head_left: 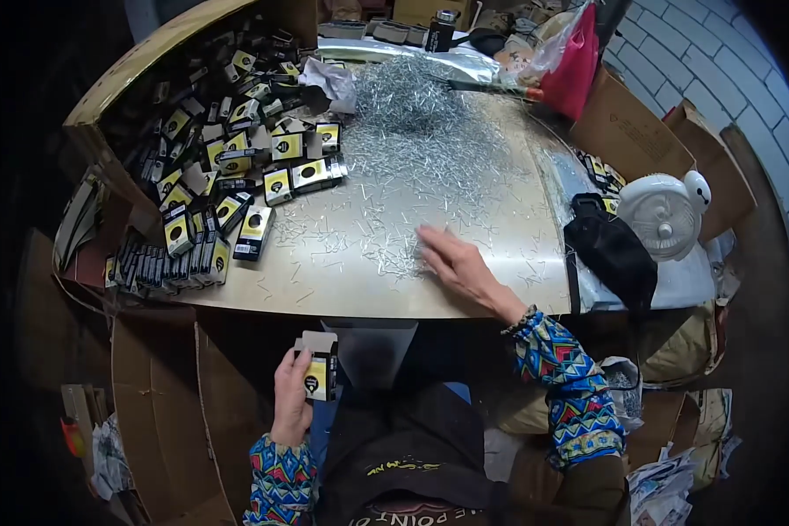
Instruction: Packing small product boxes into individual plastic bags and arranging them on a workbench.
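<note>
My left hand [291, 394] is closed round a small black, white and yellow cardboard box [317, 377] below the table's front edge; the box's top flap stands up. Over the table, my right hand [456, 265] reaches in from the right with its fingers stretched out, fingertips slightly blurred. Those fingertips are at a thin scatter of short silvery metal pins [386, 254]. Farther back the same pins rise into a big heap [409, 95]. Many similar boxes [254, 230] lie jumbled on the table's left side, some with flaps open.
A large cardboard bin [88, 145] walls the left side. At the right are a white fan [662, 219], a black bag [609, 250] and open cartons [631, 131]. A pink bag [572, 74] and a dark bottle [442, 31] stand at the back. Tall cardboard [162, 412] stands below left.
</note>
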`<action>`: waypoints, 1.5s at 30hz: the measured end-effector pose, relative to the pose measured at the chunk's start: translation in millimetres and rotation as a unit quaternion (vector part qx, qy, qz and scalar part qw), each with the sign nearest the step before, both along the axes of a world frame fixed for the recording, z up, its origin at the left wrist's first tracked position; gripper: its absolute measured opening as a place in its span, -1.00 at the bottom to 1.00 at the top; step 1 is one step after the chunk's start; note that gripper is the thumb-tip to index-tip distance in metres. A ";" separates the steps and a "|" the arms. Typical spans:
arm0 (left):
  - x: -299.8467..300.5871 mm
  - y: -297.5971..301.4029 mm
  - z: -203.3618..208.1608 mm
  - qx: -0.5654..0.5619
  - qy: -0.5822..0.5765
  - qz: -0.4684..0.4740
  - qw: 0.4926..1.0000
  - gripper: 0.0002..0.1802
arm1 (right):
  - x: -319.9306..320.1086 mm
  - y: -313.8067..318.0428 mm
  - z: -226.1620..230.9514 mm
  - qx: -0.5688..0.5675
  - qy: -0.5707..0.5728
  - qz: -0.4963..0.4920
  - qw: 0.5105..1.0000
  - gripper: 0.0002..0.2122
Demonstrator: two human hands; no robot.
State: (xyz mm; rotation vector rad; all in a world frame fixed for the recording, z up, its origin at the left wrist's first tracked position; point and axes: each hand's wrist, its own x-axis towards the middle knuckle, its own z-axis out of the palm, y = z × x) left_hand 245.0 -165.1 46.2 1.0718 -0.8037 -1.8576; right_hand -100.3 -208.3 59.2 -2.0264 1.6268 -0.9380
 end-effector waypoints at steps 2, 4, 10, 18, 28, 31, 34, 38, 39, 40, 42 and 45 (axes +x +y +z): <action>3.5 15.2 -20.5 0.040 0.001 0.024 0.999 -0.74 | 9.7 -2.8 0.3 -0.024 0.093 -0.025 0.995 -0.58; 12.7 32.5 -57.6 0.035 -0.008 0.038 0.999 -0.73 | 30.3 -15.2 -4.4 -0.042 0.223 -0.012 0.974 -0.52; 26.6 57.5 -66.0 0.145 -0.051 0.024 0.988 -0.74 | 48.1 -28.4 0.3 0.044 0.060 0.028 0.997 -0.59; 8.0 69.0 -102.0 0.076 -0.161 -0.135 0.975 -0.70 | 79.9 -30.9 -10.2 -0.072 0.143 0.000 0.987 -0.61; -18.9 81.4 -79.4 0.221 0.007 -0.041 0.974 -0.78 | 151.1 61.9 8.1 -0.048 0.165 -0.009 0.985 -0.62; -16.4 80.6 -74.8 0.208 -0.020 -0.061 0.976 -0.76 | 145.0 77.6 32.3 -0.066 0.041 0.021 0.997 -0.66; -24.9 88.4 -73.8 0.155 -0.044 -0.049 0.986 -0.74 | 131.4 82.8 32.3 0.027 -0.087 0.031 0.995 -0.67; -29.9 98.5 -77.8 0.019 -0.178 -0.096 0.979 -0.50 | 135.7 94.3 -1.8 0.005 0.027 0.056 0.998 -0.75; -34.1 101.3 -79.0 -0.070 -0.264 -0.113 0.955 -0.42 | 141.7 99.8 -14.1 -0.012 0.061 0.048 0.997 -0.76; -37.1 102.8 -80.6 -0.100 -0.265 -0.091 0.955 -0.31 | 149.8 105.9 -23.9 -0.010 0.110 0.065 0.992 -0.77; -31.5 106.4 -104.5 -0.170 -0.335 -0.090 0.922 -0.30 | 160.6 127.6 -40.0 0.037 0.144 0.150 0.977 -0.76; -19.4 109.9 -107.1 -0.277 -0.425 -0.095 0.856 -0.29 | 155.9 134.9 -35.2 0.121 0.142 0.240 0.953 -0.72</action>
